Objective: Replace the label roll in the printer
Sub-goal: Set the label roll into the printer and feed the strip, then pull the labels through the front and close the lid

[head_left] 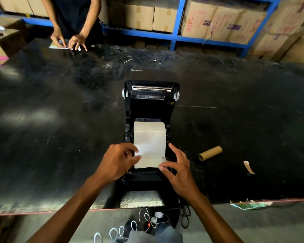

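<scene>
Table (60, 106): black, scuffed, the landmark surface.
Paper scrap (248, 167): on the table, near its front-right edge.
Blue shelving (177, 20): behind the table.
Cardboard boxes (223, 23): on the shelving.
Second person (74, 16): at the table's far-left edge.
Cables (147, 220): below the table's front edge.

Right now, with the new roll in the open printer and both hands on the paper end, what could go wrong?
1. The left hand lifts one corner of the paper; it may crease or feed crooked past the guide by the right hand.
2. Closing the lid early could catch the fingers.
3. The empty tube lies loose on the table and may roll away.
</scene>
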`<state>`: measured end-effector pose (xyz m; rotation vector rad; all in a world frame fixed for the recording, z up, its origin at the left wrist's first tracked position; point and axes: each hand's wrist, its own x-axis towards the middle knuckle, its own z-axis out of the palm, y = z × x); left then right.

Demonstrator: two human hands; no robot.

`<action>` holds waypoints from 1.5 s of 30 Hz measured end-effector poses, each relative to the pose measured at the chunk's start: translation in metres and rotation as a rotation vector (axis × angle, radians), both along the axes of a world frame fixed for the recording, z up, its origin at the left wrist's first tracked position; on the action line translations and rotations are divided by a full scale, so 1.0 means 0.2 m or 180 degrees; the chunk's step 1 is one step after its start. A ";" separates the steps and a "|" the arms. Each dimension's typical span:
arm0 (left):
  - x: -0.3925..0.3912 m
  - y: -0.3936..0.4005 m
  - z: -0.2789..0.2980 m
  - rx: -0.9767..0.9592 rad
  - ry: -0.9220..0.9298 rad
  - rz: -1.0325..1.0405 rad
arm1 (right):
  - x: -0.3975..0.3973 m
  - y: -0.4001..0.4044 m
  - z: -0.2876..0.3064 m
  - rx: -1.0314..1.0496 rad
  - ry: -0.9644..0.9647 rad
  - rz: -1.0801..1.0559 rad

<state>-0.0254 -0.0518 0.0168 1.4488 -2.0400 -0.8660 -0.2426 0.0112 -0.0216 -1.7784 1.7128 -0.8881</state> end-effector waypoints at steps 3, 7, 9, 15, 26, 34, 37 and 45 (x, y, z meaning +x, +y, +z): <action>-0.01 0.08 -0.03 -0.0118 -0.0511 -0.0839 | 0.01 0.02 -0.01 -0.0117 0.0202 0.0074; -0.03 0.14 -0.07 -0.0595 -0.0681 -0.0802 | 0.00 0.06 -0.04 -0.0215 0.0276 0.0124; -0.01 0.16 -0.09 -0.0673 -0.0602 -0.0823 | 0.00 0.08 -0.05 -0.0273 0.0345 0.0166; 0.01 0.27 -0.14 -0.0679 -0.0587 -0.0775 | -0.02 0.16 -0.08 -0.0625 0.0549 0.0546; 0.02 0.50 -0.14 -0.0476 -0.0796 -0.0476 | -0.02 0.31 -0.10 -0.0351 0.0730 0.0949; 0.02 0.63 -0.18 0.0273 -0.0450 0.0151 | -0.01 0.38 -0.12 -0.0121 0.1054 0.1028; 0.02 0.59 -0.17 0.0456 0.0083 0.0896 | -0.04 0.37 -0.10 -0.0049 0.1129 0.1155; -0.01 0.43 -0.12 0.1703 0.1229 0.1846 | -0.12 -0.12 0.41 -0.0285 0.0640 0.0798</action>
